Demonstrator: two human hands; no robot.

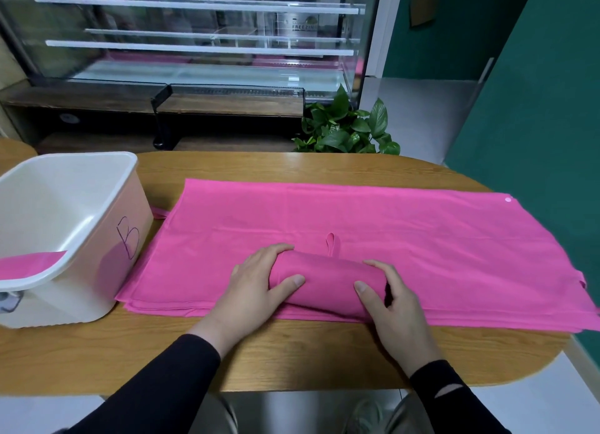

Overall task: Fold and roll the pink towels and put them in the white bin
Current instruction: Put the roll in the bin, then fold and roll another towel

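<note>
Seen from above, two black-sleeved arms reached forward over a wooden table (292,352). The left hand (256,287) curled round one end of a rolled pink towel (328,281), fingers over the top and thumb on the near side. The right hand (393,307) gripped the other end the same way. The roll lay on a stack of flat pink towels (389,232), spread wide across the table, with a small hanging loop (330,243) just beyond the roll. To the left stood the white bin (65,238), marked with a handwritten B, with something pink already inside at its near corner. Beyond the table were a leafy green plant (347,128) and a glass display case (194,43).

The roll looked finished and tight. To move it well, both hands would likely need to keep even pressure on the ends while lifting, so the layers stay wound, then lower it into the bin beside the pink piece.
</note>
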